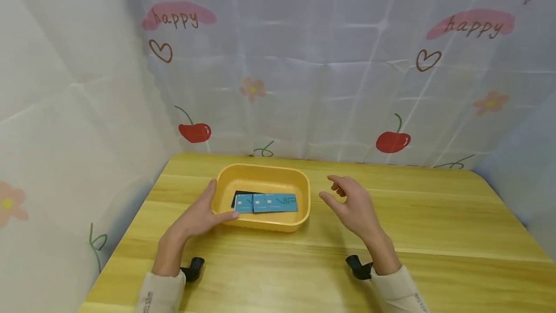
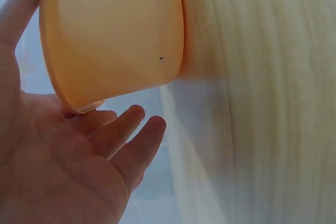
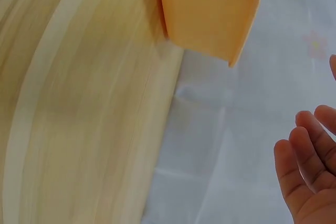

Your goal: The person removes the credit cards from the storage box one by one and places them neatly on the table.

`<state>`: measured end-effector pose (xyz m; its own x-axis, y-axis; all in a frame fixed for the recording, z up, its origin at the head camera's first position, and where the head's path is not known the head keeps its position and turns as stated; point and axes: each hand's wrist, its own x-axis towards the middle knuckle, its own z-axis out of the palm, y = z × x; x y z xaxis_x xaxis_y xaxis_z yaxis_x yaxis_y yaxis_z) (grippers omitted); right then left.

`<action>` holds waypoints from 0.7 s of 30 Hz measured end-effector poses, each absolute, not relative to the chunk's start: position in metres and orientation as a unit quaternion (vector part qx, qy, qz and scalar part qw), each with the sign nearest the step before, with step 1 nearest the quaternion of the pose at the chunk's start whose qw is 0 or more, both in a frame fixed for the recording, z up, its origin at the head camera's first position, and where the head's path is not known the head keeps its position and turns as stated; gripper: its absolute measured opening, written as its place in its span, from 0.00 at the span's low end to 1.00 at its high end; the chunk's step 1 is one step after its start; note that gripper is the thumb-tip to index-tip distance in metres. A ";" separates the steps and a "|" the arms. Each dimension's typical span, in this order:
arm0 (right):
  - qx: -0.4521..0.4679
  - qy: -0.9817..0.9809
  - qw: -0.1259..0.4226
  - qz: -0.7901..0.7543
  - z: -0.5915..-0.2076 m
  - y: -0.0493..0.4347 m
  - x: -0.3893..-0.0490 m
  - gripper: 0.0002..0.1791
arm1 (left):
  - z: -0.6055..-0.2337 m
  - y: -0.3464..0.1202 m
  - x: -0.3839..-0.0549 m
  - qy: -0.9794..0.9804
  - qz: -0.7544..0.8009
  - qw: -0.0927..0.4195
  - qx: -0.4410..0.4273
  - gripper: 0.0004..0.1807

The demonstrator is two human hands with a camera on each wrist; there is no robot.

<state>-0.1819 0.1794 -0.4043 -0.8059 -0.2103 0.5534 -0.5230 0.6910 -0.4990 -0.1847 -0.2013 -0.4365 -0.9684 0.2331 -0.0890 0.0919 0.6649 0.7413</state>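
Note:
A yellow plastic basin [image 1: 269,226] sits toward the back of the wooden table. Blue VIP cards [image 1: 282,202] with chips lie overlapping inside it, partly covering a black card [image 1: 234,197]. My left hand [image 1: 195,214] holds the basin's left end, its thumb over the front rim and its fingers around the far side. In the left wrist view, that hand [image 2: 63,156] is against the rim, several fingertips reaching free below the basin's corner. To the basin's right, my right hand [image 1: 354,206] hovers apart from it, fingers loosely bent, holding nothing.
The wooden table [image 1: 425,235] has a rounded far edge, with a printed curtain [image 1: 321,95] right behind it. Another white sheet [image 1: 74,110] hangs along the left side. Black wrist mounts [image 1: 359,268] project inward from both forearms.

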 end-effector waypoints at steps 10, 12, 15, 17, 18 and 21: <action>0.223 -0.877 0.219 0.364 -0.409 0.158 -0.186 0.22 | -0.432 -0.205 -0.182 0.895 0.429 0.112 0.052 0.69; 0.227 -0.876 0.215 0.367 -0.410 0.155 -0.187 0.23 | -0.432 -0.203 -0.182 0.891 0.436 0.114 0.050 0.70; 0.237 -0.876 0.205 0.366 -0.409 0.150 -0.189 0.23 | -0.432 -0.200 -0.182 0.886 0.445 0.119 0.050 0.70; 0.248 -0.875 0.192 0.368 -0.408 0.145 -0.191 0.23 | -0.432 -0.199 -0.181 0.885 0.447 0.119 0.045 0.70; 0.253 -0.875 0.186 0.368 -0.407 0.142 -0.192 0.23 | -0.432 -0.199 -0.181 0.885 0.447 0.119 0.044 0.70; 0.264 -0.877 0.159 0.367 -0.405 0.134 -0.194 0.25 | -0.433 -0.198 -0.183 0.886 0.446 0.118 0.043 0.70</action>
<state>-0.1944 0.1336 -0.4050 -0.8096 -0.3469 0.4735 -0.5808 0.5905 -0.5603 -0.1829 -0.1982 -0.4329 -0.9686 0.1814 -0.1703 -0.0289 0.5980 0.8010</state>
